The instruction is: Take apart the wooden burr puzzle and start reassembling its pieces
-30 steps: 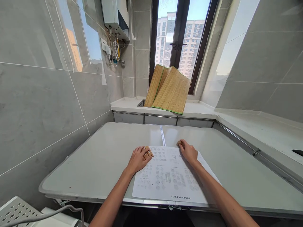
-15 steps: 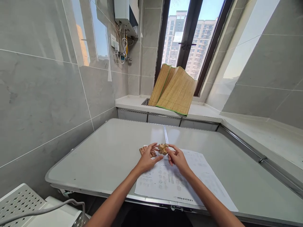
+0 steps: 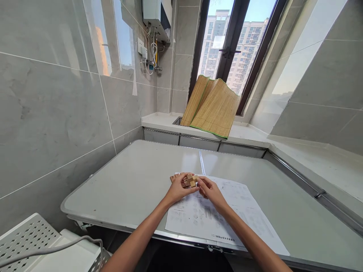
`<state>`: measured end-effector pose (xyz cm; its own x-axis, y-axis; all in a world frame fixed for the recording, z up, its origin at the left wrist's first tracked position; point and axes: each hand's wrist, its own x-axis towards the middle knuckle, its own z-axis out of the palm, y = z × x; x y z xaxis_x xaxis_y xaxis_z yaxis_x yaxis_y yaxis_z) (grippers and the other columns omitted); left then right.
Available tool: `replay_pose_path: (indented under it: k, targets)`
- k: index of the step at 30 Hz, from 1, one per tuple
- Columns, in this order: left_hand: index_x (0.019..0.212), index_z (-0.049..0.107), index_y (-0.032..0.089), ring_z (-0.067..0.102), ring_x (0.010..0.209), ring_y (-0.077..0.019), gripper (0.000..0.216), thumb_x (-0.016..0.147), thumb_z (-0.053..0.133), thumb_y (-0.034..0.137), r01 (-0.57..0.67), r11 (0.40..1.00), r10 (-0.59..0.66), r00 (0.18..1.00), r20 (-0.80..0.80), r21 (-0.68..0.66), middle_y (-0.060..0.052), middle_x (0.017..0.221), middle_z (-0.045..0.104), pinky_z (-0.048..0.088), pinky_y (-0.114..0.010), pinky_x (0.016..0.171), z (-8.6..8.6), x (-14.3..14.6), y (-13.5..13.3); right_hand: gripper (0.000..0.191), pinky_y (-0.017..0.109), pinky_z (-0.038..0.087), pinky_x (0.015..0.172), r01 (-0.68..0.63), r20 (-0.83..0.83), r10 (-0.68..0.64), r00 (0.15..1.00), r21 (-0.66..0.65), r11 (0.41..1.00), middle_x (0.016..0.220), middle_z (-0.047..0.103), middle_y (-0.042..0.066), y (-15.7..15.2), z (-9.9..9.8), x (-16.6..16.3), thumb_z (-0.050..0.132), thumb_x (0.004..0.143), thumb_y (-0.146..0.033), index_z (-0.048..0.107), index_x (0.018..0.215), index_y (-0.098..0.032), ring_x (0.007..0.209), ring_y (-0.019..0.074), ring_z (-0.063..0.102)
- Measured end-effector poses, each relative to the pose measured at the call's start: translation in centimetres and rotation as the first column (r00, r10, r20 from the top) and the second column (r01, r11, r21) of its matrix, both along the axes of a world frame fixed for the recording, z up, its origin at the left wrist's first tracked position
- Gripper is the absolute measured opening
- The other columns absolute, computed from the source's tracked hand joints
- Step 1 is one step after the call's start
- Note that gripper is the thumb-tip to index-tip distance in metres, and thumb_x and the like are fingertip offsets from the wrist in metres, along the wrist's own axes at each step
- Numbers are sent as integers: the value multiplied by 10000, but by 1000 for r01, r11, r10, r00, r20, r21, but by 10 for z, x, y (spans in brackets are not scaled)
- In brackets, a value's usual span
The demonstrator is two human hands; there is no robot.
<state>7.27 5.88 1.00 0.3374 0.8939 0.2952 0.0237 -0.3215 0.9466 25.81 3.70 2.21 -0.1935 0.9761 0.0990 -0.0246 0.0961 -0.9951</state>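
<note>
A small light-wood burr puzzle (image 3: pixel 192 180), made of interlocking blocks, is held just above the paper between my two hands. My left hand (image 3: pixel 177 190) curls around its left side, fingers behind and thumb stretched below. My right hand (image 3: pixel 211 192) pinches the puzzle's right end with thumb and fingertips; its other fingers are curled under. Behind my left fingers lies a flat brown wooden piece (image 3: pixel 172 178) with dark marks, partly hidden by that hand. Under both hands is a large printed sheet (image 3: pixel 227 219) with small diagrams, too faint to read.
The sheet lies on a pale folding table (image 3: pixel 121 181) with a metal seam. A bamboo mat (image 3: pixel 215 109) leans against the window on the ledge behind. A white perforated rack (image 3: pixel 34 234) with a grey cable (image 3: pixel 56 249) stands at lower left.
The puzzle has turned and now sits deeper in my left hand. My right fingers have shifted onto its right end. The whole view has moved slightly.
</note>
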Motion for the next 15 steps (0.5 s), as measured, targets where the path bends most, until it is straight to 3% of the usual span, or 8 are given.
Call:
replay_pose_path:
  k: [5,10,15]
  targets:
    - [1221,711,208,717,1038,-265,609,691,913,428,44,999,-41,994,-104,26,-69,1091,759,561,-390,973,-1,1,-3,478,240,276,465,-117,54,119,991,-29,993,709,638,-6,1,5,22,694,853,-678,686,872,-200,496,99,449]
    - [1111,750,183,714,952,-255,513,722,885,490,53,997,-42,985,-165,64,-67,1002,762,559,-348,875,1,0,-4,412,272,432,579,-200,81,199,977,6,980,716,673,2,-2,1,33,781,827,-589,676,931,-204,645,157,583]
    - [1110,753,193,714,928,-255,510,732,869,515,36,996,-17,978,-207,87,-66,990,765,559,-339,836,-1,1,-3,455,328,531,683,-171,106,165,981,51,984,870,737,42,-2,-12,32,817,792,-551,692,1059,-205,785,215,676]
